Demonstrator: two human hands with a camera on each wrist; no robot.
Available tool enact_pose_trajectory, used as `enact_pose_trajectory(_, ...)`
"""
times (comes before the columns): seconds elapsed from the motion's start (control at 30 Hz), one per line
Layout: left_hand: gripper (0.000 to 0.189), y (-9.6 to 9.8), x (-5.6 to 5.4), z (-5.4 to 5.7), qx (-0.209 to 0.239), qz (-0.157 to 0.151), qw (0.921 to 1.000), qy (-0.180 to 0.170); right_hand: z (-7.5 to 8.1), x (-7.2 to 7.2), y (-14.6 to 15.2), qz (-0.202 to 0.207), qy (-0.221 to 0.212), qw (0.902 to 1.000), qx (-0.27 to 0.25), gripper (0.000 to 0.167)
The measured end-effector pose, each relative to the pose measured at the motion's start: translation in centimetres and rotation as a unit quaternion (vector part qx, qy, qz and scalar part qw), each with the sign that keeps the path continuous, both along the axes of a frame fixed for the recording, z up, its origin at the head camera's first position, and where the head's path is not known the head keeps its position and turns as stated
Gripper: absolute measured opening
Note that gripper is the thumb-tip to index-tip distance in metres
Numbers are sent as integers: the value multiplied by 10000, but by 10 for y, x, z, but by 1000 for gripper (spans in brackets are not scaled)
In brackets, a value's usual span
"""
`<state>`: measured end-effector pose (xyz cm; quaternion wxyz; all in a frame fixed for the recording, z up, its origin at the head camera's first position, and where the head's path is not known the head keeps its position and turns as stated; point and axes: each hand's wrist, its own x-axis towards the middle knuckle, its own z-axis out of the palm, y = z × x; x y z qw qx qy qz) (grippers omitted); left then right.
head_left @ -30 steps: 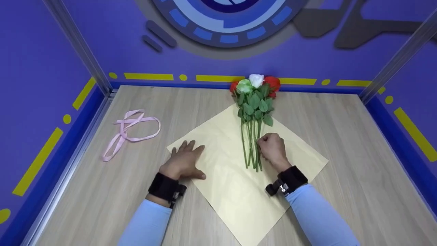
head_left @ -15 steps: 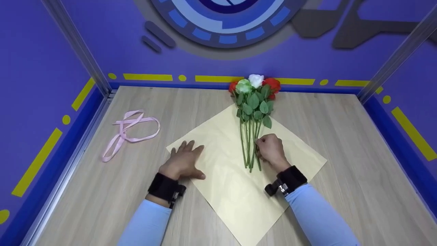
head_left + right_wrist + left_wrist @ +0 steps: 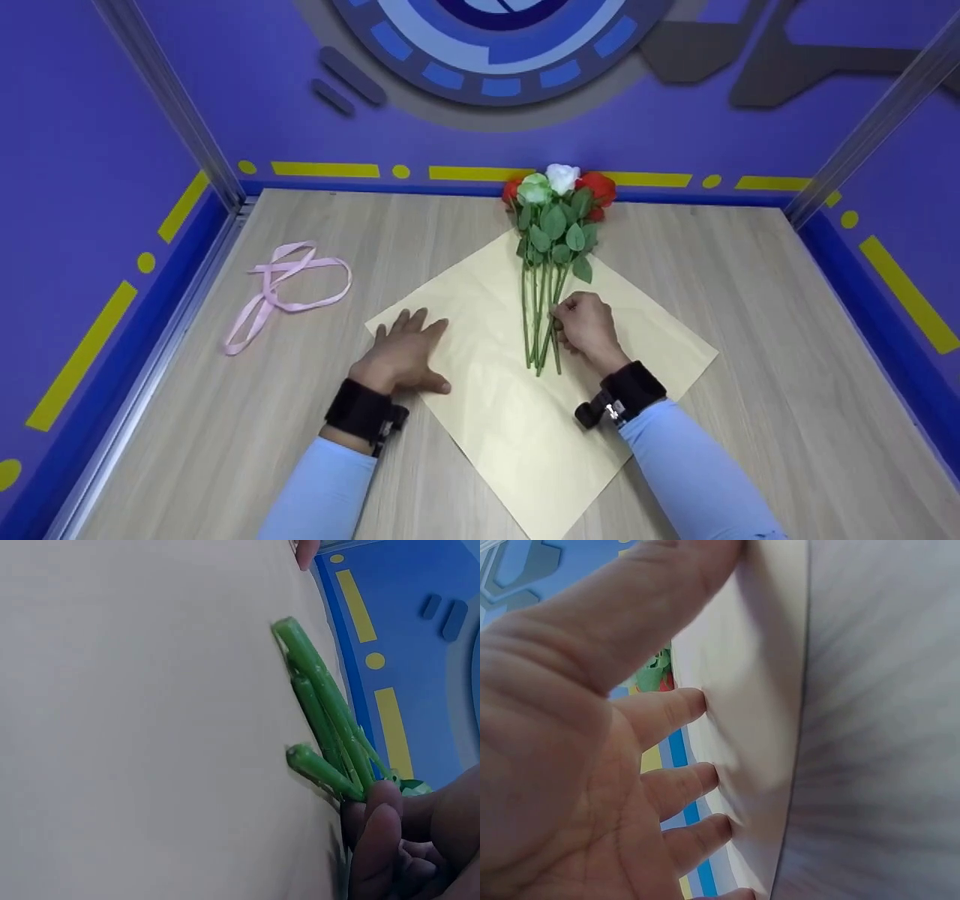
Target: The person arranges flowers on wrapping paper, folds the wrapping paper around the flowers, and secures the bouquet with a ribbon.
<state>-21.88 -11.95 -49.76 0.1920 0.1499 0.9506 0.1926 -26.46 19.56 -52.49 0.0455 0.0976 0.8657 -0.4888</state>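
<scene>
Toward twelve o'clock on the cream paper (image 3: 525, 412), flowers (image 3: 553, 222) lie with blooms (image 3: 562, 178) past its corner; the right hand (image 3: 589, 328) pinches their stems (image 3: 526, 330). At nine o'clock, the left hand (image 3: 400, 356) touches the paper, fingers (image 3: 681, 789) spread. Toward ten o'clock, a pink ribbon (image 3: 271, 298) loops across the tabletop (image 3: 750, 285).

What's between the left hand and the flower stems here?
Just a bare stretch of the cream paper lies between the left hand and the flower stems; the head view shows it.
</scene>
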Motion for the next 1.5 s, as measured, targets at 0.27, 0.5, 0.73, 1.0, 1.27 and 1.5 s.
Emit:
enact_pose_trajectory(0.27, 106, -1, 0, -1, -1, -7, 10000, 56, 1, 3, 6, -31, -57, 9998, -186, 32)
enact_pose_trajectory(0.5, 107, -2, 1, -2, 21, -21, 10000, 82, -1, 7, 12, -5, 17, 10000, -85, 36)
enact_pose_trajectory(0.73, 107, -5, -1, -3, 60, -76, 9999, 31, -2, 9, 16, -7, -16, 9996, -287, 39)
enact_pose_trajectory(1.0, 96, -12, 0, -4, 362, -124, 9986, 377, 0, 24, 33, 335, 388, 9976, 476, 25)
enact_pose_trajectory(1.27, 46, -20, 16, -2, 652, -834, 9895, 987, 5, 51, 67, 914, 763, 9801, 1586, 14)
enact_pose_trajectory(1.5, 43, -23, 24, -6, 662, -1404, 9848, 781, 5, 66, 99, 1400, 874, 9659, 1994, 9)
